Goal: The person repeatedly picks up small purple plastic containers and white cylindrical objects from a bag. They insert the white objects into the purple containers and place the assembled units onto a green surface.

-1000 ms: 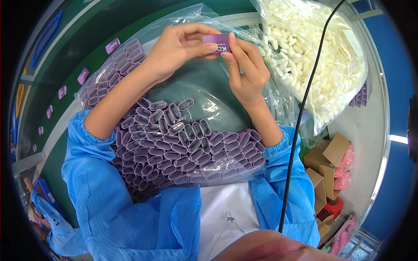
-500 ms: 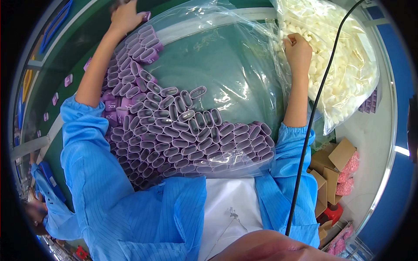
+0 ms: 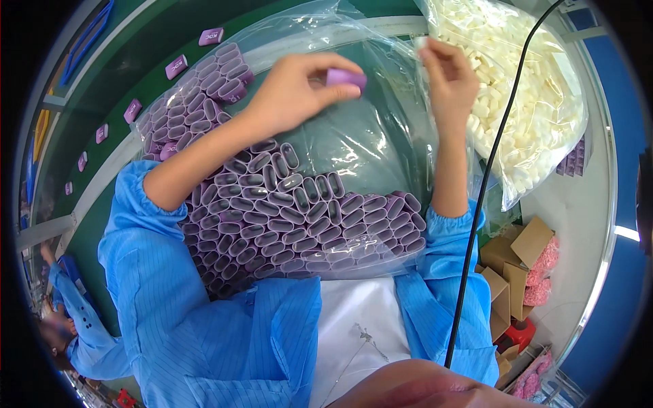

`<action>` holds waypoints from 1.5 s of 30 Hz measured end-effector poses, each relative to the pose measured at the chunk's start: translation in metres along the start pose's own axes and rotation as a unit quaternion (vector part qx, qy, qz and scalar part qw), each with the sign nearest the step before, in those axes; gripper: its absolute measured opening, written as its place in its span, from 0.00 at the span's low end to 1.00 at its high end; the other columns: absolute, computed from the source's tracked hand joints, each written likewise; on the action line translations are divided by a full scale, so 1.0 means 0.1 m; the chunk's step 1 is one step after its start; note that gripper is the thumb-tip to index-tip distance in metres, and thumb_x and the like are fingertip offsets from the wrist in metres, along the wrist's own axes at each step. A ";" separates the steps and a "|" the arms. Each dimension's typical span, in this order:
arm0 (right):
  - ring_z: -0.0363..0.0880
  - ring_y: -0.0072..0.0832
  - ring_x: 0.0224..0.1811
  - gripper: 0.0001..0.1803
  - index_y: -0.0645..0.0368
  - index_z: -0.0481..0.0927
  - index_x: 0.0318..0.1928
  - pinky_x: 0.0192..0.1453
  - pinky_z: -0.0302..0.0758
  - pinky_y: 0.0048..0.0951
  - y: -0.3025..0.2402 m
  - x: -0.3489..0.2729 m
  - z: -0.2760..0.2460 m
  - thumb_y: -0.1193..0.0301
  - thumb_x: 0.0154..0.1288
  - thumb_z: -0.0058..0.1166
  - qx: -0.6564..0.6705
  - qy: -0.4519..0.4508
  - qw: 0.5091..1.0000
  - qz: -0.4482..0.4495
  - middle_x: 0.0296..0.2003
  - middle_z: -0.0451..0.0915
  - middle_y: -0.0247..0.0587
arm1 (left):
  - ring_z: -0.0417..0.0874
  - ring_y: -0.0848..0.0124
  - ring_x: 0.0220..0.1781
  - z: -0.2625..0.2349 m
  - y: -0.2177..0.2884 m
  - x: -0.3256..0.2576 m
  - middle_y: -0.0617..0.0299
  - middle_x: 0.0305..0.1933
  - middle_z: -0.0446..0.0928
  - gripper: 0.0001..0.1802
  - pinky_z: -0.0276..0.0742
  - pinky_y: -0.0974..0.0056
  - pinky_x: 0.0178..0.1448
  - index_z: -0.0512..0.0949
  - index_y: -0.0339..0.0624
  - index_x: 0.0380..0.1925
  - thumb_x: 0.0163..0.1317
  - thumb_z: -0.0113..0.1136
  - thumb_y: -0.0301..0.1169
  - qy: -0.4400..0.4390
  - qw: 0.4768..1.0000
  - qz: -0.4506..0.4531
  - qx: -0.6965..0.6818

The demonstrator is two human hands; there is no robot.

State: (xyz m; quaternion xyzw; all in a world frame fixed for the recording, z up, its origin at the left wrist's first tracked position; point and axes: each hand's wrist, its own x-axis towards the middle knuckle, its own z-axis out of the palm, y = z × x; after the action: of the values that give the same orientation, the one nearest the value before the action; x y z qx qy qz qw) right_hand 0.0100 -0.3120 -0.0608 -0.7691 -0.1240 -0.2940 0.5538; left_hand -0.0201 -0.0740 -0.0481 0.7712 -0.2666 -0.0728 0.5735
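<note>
A: Shell [image 3: 345, 78], small purple oval sleeve, is sitting pinched in left hand [image 3: 296, 92] over the clear bag [image 3: 367, 146] of shells.
B: Handling?
A: Looking light, stiff, smooth plastic, hollow; pinching across the flat sides seems best.
B: Right hand [image 3: 449, 81]?
A: Its fingers are closing on a small white piece [image 3: 422, 43] by the white-parts bag [image 3: 524, 102].

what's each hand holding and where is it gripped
Left hand pinches a purple shell by its long sides at the fingertips. Right hand holds a small white piece at the fingertips.
</note>
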 end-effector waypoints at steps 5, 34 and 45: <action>0.78 0.24 0.40 0.07 0.67 0.81 0.38 0.46 0.74 0.23 -0.32 -0.26 0.28 0.82 0.57 0.60 0.158 -0.112 0.981 0.003 0.37 0.81 0.40 | 0.79 0.73 0.49 0.05 -0.14 0.11 0.58 0.47 0.78 0.17 0.75 0.68 0.56 0.76 0.33 0.47 0.57 0.64 0.23 0.104 0.969 -0.043 -0.220; 0.78 0.30 0.34 0.13 0.64 0.83 0.37 0.35 0.75 0.25 -0.41 -0.43 0.41 0.79 0.47 0.67 0.002 -0.011 0.976 -0.216 0.34 0.79 0.40 | 0.79 0.73 0.48 0.08 0.01 0.07 0.57 0.47 0.79 0.16 0.77 0.67 0.55 0.75 0.34 0.50 0.61 0.59 0.23 0.051 0.947 -0.021 -0.317; 0.82 0.31 0.34 0.07 0.63 0.82 0.33 0.38 0.77 0.26 -0.19 -0.16 0.16 0.81 0.51 0.62 -0.033 -0.008 0.982 -0.188 0.33 0.82 0.42 | 0.81 0.72 0.45 -0.29 0.03 0.19 0.59 0.44 0.80 0.17 0.76 0.67 0.54 0.77 0.36 0.49 0.61 0.61 0.29 0.071 0.980 -0.060 -0.177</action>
State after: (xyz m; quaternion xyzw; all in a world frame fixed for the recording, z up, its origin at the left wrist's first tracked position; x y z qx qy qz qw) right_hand -0.0077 -0.2885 -0.0592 -0.7526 -0.2612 -0.3904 0.4615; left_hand 0.0066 -0.0595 -0.0325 0.6753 -0.1613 -0.0985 0.7129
